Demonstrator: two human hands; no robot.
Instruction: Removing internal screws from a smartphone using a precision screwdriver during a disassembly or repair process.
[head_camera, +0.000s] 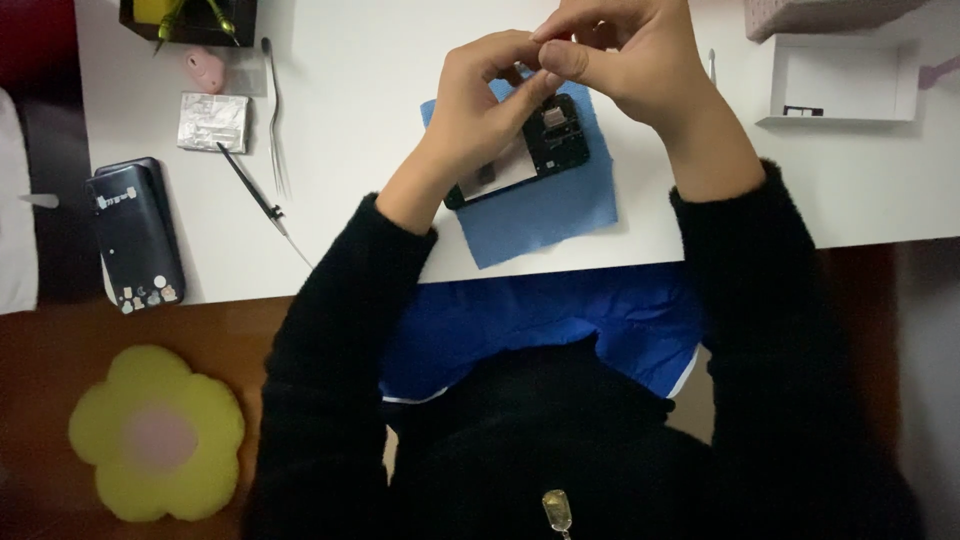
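Overhead, left hand (480, 100) and right hand (615, 55) fingertips pinched together, pinched thing hidden, above opened phone (545, 150), blue cloth (545, 215).

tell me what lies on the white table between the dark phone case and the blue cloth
In the head view, between the dark phone case and the blue cloth lie a thin black-handled tool and slim metal tweezers, on the white table.

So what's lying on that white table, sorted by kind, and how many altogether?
Opened device: 1
Blue cloth: 1
Phone in dark case: 1
Foil packet: 1
Tweezers: 1
Thin dark tool: 1
White box: 1
Total: 7
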